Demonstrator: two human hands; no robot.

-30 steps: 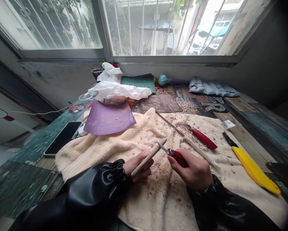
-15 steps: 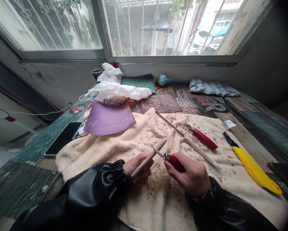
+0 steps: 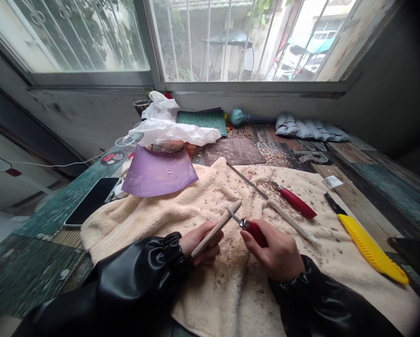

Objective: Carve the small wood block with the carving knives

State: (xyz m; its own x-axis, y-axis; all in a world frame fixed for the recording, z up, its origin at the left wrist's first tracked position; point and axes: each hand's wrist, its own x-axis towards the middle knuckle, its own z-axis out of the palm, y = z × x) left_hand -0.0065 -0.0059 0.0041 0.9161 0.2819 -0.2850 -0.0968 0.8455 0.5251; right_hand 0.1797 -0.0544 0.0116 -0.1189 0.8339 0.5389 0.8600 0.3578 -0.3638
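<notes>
My left hand (image 3: 203, 243) is closed around a slim, pale wooden stick (image 3: 217, 229) with a rounded tip, held slanting up to the right. In my right hand (image 3: 280, 250) is a carving knife (image 3: 256, 232) with a red handle and a short blade. The blade points up and left, its tip at the stick's upper part. Both hands are over a cream towel (image 3: 154, 220) strewn with wood shavings. Just beyond the right hand lie a second red-handled knife (image 3: 297, 202) and a thin file with a pale handle (image 3: 290, 220).
A yellow-handled saw (image 3: 373, 248) lies at the towel's right edge. Purple sandpaper (image 3: 160, 172) and a phone (image 3: 91, 201) are on the left. Behind are a white plastic bag (image 3: 185, 133), a green sheet (image 3: 205, 120) and a grey padded bundle (image 3: 310, 127) near the window.
The knife in my right hand has shifted slightly up and right, its blade tip moving farther along the stick towards the stick's far end. My left hand stays nearly still.
</notes>
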